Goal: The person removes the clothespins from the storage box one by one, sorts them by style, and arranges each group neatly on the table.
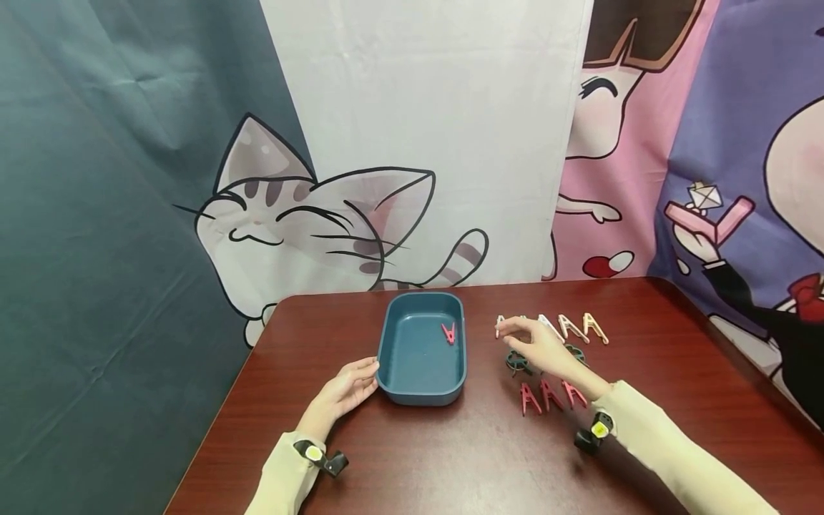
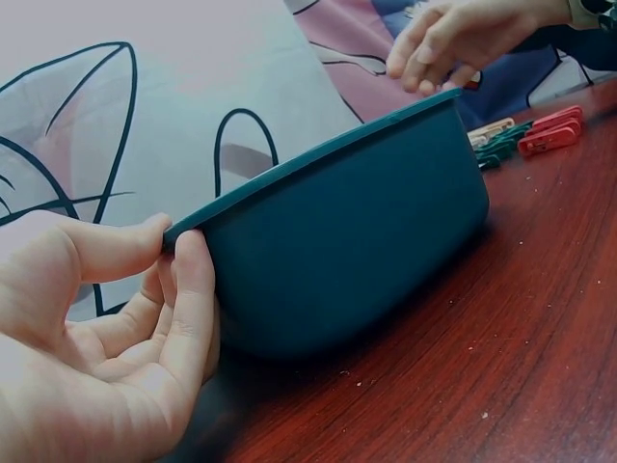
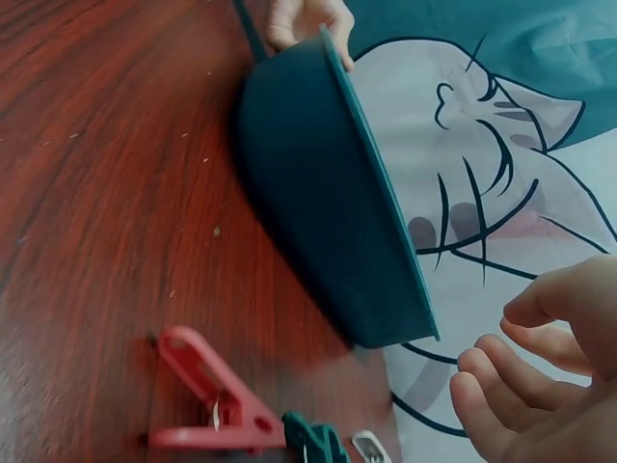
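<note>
My left hand [image 1: 347, 390] pinches the rim of a blue-green plastic basin [image 1: 421, 398] at its left side. In the left wrist view, thumb and forefinger [image 2: 196, 275] meet at that rim. A pink clothespin [image 1: 448, 333] lies inside the basin. To the right of it, my right hand [image 1: 543, 349] is held over the clothespins with fingers loosely bent and nothing between them. Below that hand are green clothespins [image 1: 517, 362], partly covered by it, and a row of three red clothespins [image 1: 546, 395] nearer me.
Farther back runs a row of white and cream clothespins [image 1: 595, 327], part of it behind the right hand. The basin stands on a dark red wooden table [image 1: 412, 458]. A cloth backdrop [image 1: 425, 107] with cartoon figures hangs behind the table's far edge.
</note>
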Demonstrator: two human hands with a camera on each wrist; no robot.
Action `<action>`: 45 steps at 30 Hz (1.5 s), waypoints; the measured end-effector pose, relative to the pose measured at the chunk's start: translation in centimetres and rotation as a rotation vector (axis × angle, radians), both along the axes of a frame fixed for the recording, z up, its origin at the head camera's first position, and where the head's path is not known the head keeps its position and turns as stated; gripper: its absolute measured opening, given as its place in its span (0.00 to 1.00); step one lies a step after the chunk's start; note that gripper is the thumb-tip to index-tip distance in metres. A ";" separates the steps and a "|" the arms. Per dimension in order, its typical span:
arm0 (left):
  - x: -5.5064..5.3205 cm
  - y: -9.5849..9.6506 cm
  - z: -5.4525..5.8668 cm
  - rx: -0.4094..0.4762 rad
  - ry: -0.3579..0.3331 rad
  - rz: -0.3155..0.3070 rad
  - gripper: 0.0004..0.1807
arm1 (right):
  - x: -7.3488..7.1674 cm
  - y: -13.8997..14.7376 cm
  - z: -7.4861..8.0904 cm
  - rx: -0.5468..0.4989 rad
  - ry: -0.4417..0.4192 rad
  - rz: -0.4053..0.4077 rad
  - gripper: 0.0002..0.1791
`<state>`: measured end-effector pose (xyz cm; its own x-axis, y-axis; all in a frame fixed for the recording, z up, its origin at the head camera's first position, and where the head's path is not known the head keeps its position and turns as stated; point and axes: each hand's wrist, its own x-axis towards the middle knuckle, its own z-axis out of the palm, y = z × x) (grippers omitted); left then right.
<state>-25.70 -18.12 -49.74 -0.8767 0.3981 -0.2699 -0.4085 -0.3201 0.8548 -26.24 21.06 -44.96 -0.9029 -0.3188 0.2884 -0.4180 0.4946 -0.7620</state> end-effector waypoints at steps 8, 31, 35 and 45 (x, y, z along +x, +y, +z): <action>0.2 -0.2 -0.2 -0.017 0.003 0.008 0.22 | -1.6 -1.9 -0.5 -0.027 -0.021 0.052 0.13; 0.1 -0.6 -0.7 -0.025 0.042 -0.002 0.24 | -7.0 -6.5 -0.3 -0.051 -0.068 0.213 0.25; 0.1 -0.3 -0.9 -0.029 0.038 0.003 0.20 | -8.1 -7.2 -0.1 0.007 -0.065 0.267 0.26; -0.2 -0.1 -0.9 -0.066 0.052 0.014 0.22 | -10.8 -8.1 0.8 0.185 -0.165 0.444 0.29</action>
<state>-25.88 -18.20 -50.63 -0.8956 0.3686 -0.2490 -0.3587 -0.2673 0.8944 -37.07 12.92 -44.14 -0.6972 -0.7148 0.0555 -0.5002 0.4295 -0.7519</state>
